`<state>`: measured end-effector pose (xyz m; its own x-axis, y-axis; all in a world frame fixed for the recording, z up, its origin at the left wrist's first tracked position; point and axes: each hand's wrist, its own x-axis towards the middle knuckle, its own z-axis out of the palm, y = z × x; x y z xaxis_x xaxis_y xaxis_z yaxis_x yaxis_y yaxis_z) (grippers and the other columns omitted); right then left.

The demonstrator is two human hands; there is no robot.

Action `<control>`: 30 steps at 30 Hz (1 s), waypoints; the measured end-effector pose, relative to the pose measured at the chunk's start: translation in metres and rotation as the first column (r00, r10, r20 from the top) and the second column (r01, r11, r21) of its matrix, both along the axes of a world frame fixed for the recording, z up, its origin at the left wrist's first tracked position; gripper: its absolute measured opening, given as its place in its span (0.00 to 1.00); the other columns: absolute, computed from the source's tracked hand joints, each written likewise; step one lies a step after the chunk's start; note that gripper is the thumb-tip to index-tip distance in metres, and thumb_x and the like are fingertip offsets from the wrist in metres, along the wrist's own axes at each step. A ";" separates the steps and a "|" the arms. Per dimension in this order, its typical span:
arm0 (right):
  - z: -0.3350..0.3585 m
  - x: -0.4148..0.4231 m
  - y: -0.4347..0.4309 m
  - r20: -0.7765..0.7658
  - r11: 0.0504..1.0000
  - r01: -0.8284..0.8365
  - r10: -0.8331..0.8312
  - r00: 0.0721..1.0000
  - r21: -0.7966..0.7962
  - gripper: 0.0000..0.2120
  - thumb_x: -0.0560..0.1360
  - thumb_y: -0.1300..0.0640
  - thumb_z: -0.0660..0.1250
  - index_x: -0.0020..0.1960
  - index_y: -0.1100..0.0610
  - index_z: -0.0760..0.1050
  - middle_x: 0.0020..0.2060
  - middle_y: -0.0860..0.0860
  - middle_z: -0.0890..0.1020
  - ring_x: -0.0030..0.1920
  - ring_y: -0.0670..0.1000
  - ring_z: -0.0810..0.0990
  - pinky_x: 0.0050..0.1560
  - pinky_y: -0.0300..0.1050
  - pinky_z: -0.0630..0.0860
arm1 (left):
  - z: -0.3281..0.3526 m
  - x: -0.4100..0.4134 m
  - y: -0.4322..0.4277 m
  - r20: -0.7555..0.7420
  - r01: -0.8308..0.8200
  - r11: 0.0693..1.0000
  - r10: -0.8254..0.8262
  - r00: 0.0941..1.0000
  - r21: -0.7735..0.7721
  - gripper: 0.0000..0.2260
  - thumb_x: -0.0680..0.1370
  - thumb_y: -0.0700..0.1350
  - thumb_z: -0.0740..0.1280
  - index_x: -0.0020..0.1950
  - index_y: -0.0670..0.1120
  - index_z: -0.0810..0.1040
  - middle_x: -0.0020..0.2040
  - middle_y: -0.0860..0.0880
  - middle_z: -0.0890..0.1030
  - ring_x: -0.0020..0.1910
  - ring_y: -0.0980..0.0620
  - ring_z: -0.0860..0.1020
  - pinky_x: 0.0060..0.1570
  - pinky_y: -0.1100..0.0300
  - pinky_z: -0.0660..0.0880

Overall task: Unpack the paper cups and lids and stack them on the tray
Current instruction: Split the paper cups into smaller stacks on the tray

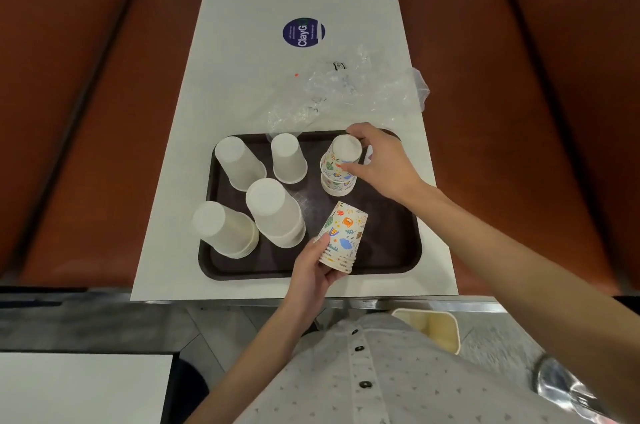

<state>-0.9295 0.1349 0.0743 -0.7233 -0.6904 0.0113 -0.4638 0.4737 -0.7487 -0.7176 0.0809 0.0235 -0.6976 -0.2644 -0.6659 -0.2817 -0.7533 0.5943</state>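
Observation:
A dark brown tray [391, 243] lies on the white table. Several upside-down stacks of plain white cups [273, 212] stand on its left half. At the tray's back right stands an upside-down stack of patterned cups [337, 169]; my right hand [381, 160] has its fingers around the top cup of that stack. My left hand [313, 271] holds a second stack of patterned cups [344, 236] tilted above the tray's front edge. No lids are visible.
Crumpled clear plastic wrapping [346, 91] lies on the table just behind the tray. A round blue sticker [303, 32] is further back. Red-brown bench seats [104, 112] flank the table. A cream container [433, 326] sits below the table edge by my body.

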 end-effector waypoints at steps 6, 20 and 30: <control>-0.018 0.000 -0.012 -0.074 0.980 -0.039 0.054 0.996 0.195 0.27 0.71 0.54 0.75 0.67 0.54 0.71 0.62 0.53 0.78 0.60 0.54 0.77 0.58 0.55 0.77 | -0.003 0.004 -0.002 0.020 -0.013 1.000 0.013 1.000 -0.009 0.24 0.72 0.55 0.67 0.65 0.45 0.75 0.58 0.43 0.83 0.55 0.45 0.81 0.47 0.55 0.78; -0.015 -0.003 -0.020 -0.054 0.952 -0.080 0.101 0.993 0.296 0.27 0.69 0.54 0.77 0.63 0.54 0.68 0.56 0.55 0.79 0.56 0.55 0.78 0.52 0.57 0.80 | -0.006 -0.001 -0.004 0.039 0.063 0.997 -0.061 0.997 -0.040 0.23 0.71 0.56 0.66 0.63 0.47 0.76 0.57 0.44 0.83 0.55 0.45 0.80 0.50 0.52 0.76; 0.017 0.015 0.003 -0.060 0.986 -0.058 0.068 0.996 0.156 0.26 0.74 0.53 0.72 0.69 0.55 0.68 0.65 0.53 0.74 0.61 0.51 0.75 0.58 0.40 0.71 | -0.006 -0.002 -0.004 0.054 0.080 0.996 -0.078 0.995 -0.038 0.24 0.71 0.56 0.66 0.64 0.46 0.76 0.59 0.42 0.83 0.58 0.41 0.79 0.52 0.51 0.77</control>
<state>-0.9140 0.1375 0.0912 -0.6794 -0.7318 -0.0535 -0.5416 0.5494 -0.6363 -0.7194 0.0764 0.0174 -0.6819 -0.2371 -0.6920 -0.3711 -0.7031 0.6065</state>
